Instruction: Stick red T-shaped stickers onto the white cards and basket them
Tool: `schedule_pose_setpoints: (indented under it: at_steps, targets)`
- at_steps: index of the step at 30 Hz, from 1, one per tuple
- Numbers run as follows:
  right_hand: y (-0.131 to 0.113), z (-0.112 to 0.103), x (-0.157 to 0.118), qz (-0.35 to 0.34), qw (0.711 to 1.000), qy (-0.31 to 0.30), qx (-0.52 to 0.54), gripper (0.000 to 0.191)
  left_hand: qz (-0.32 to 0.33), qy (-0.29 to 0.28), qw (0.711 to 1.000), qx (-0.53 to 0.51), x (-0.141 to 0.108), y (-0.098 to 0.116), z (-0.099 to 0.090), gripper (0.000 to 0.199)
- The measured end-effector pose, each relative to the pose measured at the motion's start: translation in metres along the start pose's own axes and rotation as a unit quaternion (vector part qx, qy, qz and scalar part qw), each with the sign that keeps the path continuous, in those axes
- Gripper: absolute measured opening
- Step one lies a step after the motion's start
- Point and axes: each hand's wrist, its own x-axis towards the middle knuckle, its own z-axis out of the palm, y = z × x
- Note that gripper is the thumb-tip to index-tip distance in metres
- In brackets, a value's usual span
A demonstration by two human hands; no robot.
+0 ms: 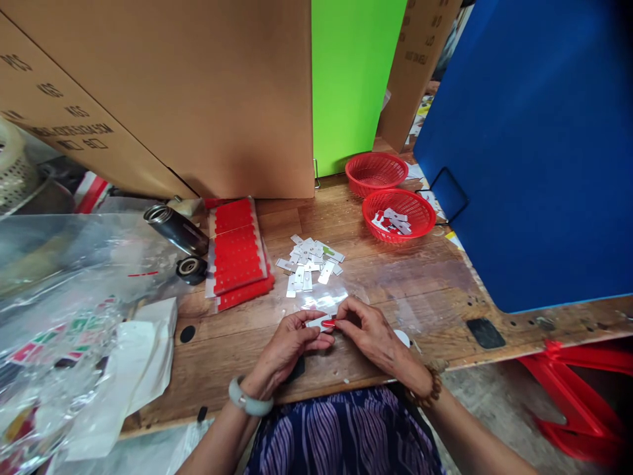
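Between the thumb and fingers of my left hand [291, 340] is a small white rectangular tag [315, 322]. My right hand [373, 334] pinches a small red piece [328, 323] that lies against the tag's right part. Just beyond my hands is a loose pile of white tags [306, 257], some with a round mark and one with a green patch. Left of the pile lie stacked red sheets [238, 247] with clear edges. Farther right, a red basket [418, 224] holds several white tags with red bits.
Another red basket [376, 161] stands behind the first. An uncapped dark flask [178, 229] and its black lid [191, 270] are at left, near clear plastic bags [99, 277] and white paper [148, 356]. Cardboard [222, 99], a green panel [353, 79] and a blue panel [539, 165] border the wooden table.
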Motion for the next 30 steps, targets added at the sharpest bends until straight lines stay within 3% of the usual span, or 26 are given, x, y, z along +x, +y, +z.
schedule_pose_setpoints:
  at_steps: [30]
  targets:
    - [0.0004,0.0,-0.0008,-0.003,1.0,0.003,0.014,0.007,0.0,0.008,1.0,0.002,0.0032,-0.0003,0.0062,0.026]
